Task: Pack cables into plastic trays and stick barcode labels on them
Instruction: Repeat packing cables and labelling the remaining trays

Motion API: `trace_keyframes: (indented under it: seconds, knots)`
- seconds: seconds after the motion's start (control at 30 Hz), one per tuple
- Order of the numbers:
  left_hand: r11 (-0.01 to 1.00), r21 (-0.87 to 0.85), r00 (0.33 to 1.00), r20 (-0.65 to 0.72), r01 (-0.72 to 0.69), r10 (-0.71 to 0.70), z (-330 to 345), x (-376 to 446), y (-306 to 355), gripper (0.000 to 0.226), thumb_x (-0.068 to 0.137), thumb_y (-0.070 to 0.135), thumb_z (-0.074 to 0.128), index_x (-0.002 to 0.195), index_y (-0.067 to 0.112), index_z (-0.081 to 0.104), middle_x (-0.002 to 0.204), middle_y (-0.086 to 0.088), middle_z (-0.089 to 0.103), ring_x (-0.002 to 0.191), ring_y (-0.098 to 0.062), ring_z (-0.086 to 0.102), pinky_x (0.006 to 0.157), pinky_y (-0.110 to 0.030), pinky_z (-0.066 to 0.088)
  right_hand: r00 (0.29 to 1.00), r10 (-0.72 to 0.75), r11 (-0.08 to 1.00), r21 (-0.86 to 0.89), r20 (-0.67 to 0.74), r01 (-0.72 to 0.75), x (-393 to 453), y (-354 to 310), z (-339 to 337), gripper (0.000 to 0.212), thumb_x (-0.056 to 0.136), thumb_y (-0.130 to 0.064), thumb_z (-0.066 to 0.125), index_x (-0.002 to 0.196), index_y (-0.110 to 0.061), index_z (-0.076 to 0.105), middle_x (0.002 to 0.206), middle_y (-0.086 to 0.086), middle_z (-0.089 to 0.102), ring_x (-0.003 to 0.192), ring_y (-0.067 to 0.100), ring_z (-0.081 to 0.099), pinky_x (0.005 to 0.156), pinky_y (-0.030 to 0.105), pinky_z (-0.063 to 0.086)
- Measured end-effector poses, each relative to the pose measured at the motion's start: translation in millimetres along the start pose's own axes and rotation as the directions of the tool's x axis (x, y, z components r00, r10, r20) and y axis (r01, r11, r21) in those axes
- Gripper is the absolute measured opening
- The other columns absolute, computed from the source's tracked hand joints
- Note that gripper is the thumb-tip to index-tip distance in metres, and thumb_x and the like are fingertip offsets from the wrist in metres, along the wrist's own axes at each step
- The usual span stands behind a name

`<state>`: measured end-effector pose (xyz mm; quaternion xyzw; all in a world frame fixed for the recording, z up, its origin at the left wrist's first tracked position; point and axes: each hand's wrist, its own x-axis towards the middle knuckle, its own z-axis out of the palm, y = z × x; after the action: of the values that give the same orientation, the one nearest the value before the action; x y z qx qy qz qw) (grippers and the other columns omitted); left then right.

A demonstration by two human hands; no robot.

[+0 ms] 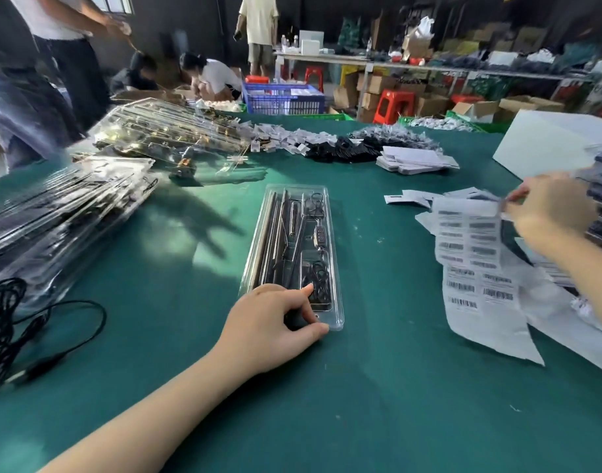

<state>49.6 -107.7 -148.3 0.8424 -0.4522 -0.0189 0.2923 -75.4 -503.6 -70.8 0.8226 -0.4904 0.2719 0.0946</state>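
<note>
Left hand (275, 322), nearest the lens: laid on the green counter (378, 387) at the near end of a clear plastic tray (294, 254); grip curled round that end, thumb against the near corner, fingertips on the top face, apparently to pin the tray flat and stop it sliding while a label was fetched.

Tray: central on the counter, lengthwise away from the viewer, closed over dark rods, a coiled black cable and a small inline controller; seemingly packed, no barcode label visible on it.

Right hand (548, 213): raised at the right edge, grip pinching a corner at the top of a barcode label sheet (477, 261), probably peeling one label off; sheet curled up from a loose heap of backing paper, kept within reach of the tray.

Loose black cable (36, 322): far left, coiled on the counter beside stacked packed trays (64, 216), likely awaiting a tray.

More trays (163, 131), tagged parts, flat cards: far side, blurred.
</note>
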Motion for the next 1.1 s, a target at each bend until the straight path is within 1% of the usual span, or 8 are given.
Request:
trace_keyframes:
  seconds: [0.13,0.23,0.3,0.37,0.43,0.5,0.8,1.1]
  knots:
    - [0.999,0.047,0.999,0.029,0.017,-0.018,-1.4,0.2,1.8,0.021,0.081,0.055,0.059,0.084,0.035,0.066,0.122,0.031,0.058,0.104,0.000,0.053,0.080,-0.019,0.038,0.981,-0.128,0.921,-0.350,0.144,0.171,-26.8,3.2,-15.4,0.019,0.086,-0.002,0.056,0.097,-0.011,0.069,0.095,0.017,0.068,0.094,0.036,0.064,0.074,0.031,0.042]
    - [0.990,0.137,1.000,0.014,-0.022,0.020,0.3,-1.8,3.3,0.029,0.088,0.056,0.049,0.104,0.037,0.064,0.100,0.017,0.067,0.098,-0.007,0.056,0.078,-0.026,0.043,0.998,-0.064,0.975,0.214,0.001,0.063,-48.6,-5.8,-34.8,0.017,0.094,-0.009,0.053,0.103,-0.002,0.065,0.098,0.026,0.065,0.088,0.042,0.061,0.072,0.042,0.046]
    - [0.982,0.185,0.999,-0.016,-0.046,0.050,2.2,-3.5,4.6,0.032,0.092,0.054,0.044,0.110,0.035,0.062,0.093,0.011,0.067,0.095,-0.012,0.059,0.078,-0.029,0.044,0.968,-0.077,0.757,0.646,0.239,-0.099,-75.1,-32.7,-54.9,0.014,0.093,-0.010,0.056,0.100,-0.005,0.066,0.095,0.021,0.069,0.074,0.033,0.064,0.067,0.039,0.052]
    - [0.959,0.262,0.993,-0.033,-0.103,0.115,4.6,-4.8,5.9,0.033,0.095,0.051,0.039,0.111,0.029,0.059,0.091,0.006,0.067,0.092,-0.017,0.061,0.080,-0.033,0.045,0.744,-0.199,0.462,0.730,0.638,-0.504,-114.8,-59.0,-69.4,0.011,0.094,-0.005,0.056,0.100,-0.006,0.064,0.087,0.011,0.073,0.062,0.020,0.068,0.055,0.030,0.056]
    - [0.934,0.322,0.984,-0.041,-0.153,0.175,6.7,-6.0,7.4,0.033,0.098,0.046,0.036,0.109,0.024,0.057,0.088,0.003,0.068,0.089,-0.021,0.063,0.081,-0.036,0.046,0.500,-0.364,0.503,0.617,0.786,-0.605,-153.2,-74.5,-72.6,0.011,0.093,-0.005,0.057,0.100,-0.008,0.066,0.084,0.008,0.075,0.067,0.017,0.069,0.058,0.026,0.054]
    - [0.934,0.306,0.973,-0.076,-0.187,0.220,8.3,-6.2,7.8,0.029,0.098,0.040,0.040,0.104,0.019,0.059,0.083,0.000,0.069,0.083,-0.024,0.065,0.078,-0.036,0.047,0.412,-0.411,0.602,0.581,0.813,-0.547,-178.2,-82.1,-68.5,0.011,0.091,-0.008,0.062,0.098,-0.012,0.069,0.087,0.011,0.074,0.071,0.019,0.064,0.061,0.026,0.049]
    - [0.931,0.286,0.948,-0.154,-0.227,0.279,7.7,-5.4,9.7,0.016,0.091,0.022,0.055,0.090,0.007,0.063,0.060,-0.001,0.065,0.057,-0.025,0.065,0.059,-0.035,0.052,0.391,-0.404,0.489,0.557,0.827,-0.672,-192.3,-100.7,-54.3,0.018,0.091,-0.010,0.064,0.109,-0.013,0.066,0.081,0.001,0.074,0.061,0.007,0.066,0.050,0.017,0.049]
    - [0.936,0.267,0.954,-0.126,-0.230,0.271,6.0,-6.6,9.5,0.013,0.095,0.023,0.050,0.087,0.014,0.053,0.067,0.000,0.065,0.065,-0.025,0.064,0.064,-0.033,0.043,0.304,-0.445,0.431,0.499,0.842,-0.752,-170.0,-137.0,-30.2,0.026,0.092,-0.010,0.063,0.118,-0.008,0.061,0.083,0.002,0.072,0.064,0.009,0.066,0.058,0.021,0.055]
